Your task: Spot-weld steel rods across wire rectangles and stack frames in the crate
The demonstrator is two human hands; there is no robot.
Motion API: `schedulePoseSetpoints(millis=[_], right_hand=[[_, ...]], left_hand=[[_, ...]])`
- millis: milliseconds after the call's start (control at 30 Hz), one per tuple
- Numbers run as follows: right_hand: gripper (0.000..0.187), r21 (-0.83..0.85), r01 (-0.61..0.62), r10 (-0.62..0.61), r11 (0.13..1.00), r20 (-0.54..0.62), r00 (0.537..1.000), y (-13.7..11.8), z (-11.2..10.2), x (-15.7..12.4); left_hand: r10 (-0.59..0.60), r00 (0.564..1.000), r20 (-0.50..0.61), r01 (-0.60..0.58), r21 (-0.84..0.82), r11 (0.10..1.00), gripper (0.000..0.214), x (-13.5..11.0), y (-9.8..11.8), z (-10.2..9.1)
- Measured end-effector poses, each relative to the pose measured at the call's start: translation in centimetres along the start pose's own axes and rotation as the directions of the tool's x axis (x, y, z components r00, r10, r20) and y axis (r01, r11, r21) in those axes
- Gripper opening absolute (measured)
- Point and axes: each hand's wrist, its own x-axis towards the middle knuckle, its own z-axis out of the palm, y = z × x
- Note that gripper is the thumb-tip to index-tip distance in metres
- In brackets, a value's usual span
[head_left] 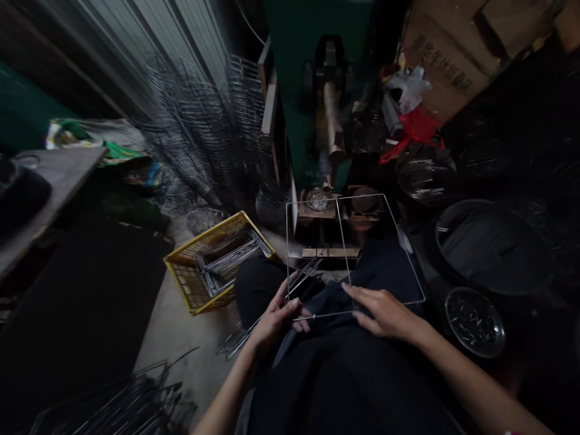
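A thin rectangular wire frame (pixel 338 199) with one cross wire down its middle lies over my lap, its far edge near the machine. My left hand (pixel 276 319) is closed round the frame's near left corner, fingers curled over the wire. My right hand (pixel 385 311) lies flat on the near edge of the frame, fingers stretched out and pointing left. A bundle of straight metal rods (pixel 306 275) rests on my lap under the frame, just beyond my left hand.
A yellow plastic crate (pixel 181 269) with metal rods stands on the floor at left. Stacked wire racks (pixel 203 133) lean behind it. A green machine (pixel 330 121) stands ahead. Dark round basins (pixel 492 244) and a bowl of small parts (pixel 475 320) sit at right. Loose wires (pixel 136 399) lie on the floor.
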Motion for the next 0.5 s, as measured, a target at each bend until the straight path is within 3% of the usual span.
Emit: schedulePoseSetpoints(millis=[500], right_hand=[[0.067,-0.111,0.041,-0.038,0.993,0.031,0.999,-0.8,-1.1,-0.4]], left_hand=[[0.028,0.999,0.016,-0.028,-0.030,0.999,0.087,-1.1,0.7,1.0]])
